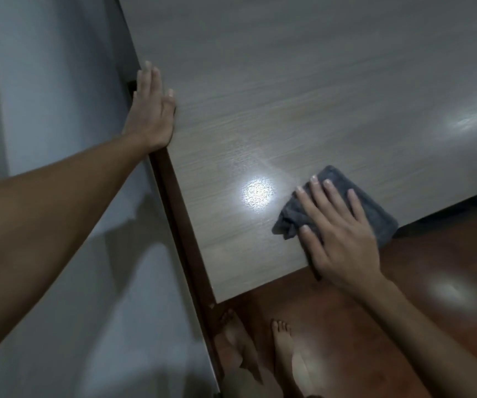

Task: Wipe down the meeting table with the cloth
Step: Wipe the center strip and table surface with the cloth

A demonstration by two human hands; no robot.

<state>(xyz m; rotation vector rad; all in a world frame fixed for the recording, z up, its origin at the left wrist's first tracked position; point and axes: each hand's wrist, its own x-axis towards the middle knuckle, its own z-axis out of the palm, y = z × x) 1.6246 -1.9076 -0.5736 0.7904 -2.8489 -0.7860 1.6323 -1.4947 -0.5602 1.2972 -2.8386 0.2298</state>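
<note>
Pressing flat with spread fingers, the right hand (343, 234) holds the grey cloth (337, 205) on the table (289, 81). The left hand (152, 110) rests open-fingered on its edge.

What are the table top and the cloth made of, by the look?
Table top: probably wood-grain laminate, pale grey, semi-gloss; straight printed-looking grain, sharp light glare. Cloth: soft grey fabric, perhaps microfibre; matte, fuzzy, rumpled under the right hand.

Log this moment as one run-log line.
left hand: flat on table edge | right hand: pressing grey cloth near front edge | phase: wiping
</note>
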